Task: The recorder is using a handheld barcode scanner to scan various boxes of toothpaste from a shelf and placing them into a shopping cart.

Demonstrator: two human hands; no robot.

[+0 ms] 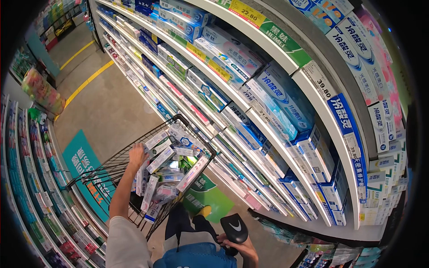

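My left hand (pixel 137 154) reaches over the left side of a black wire shopping cart (pixel 181 118). Its fingers are bent down among white toothpaste boxes (pixel 161 160); what lies under them is hidden. The boxes are heaped in the cart at different angles, several standing on end. Near them lies a clear plastic-wrapped pack (pixel 165 193). Low in front of my body, my right hand (pixel 241 246) is closed round a black handheld scanner (pixel 234 228) with a pale curved mark on its rounded top.
A tall shelf (pixel 250 96) of boxed toothpaste rises along the right, its lower tiers close beside the cart. Another stocked shelf (pixel 49 196) lines the left. Between them runs the grey floor (pixel 103 114), with a teal floor sticker (pixel 82 156) and yellow lines (pixel 87 85).
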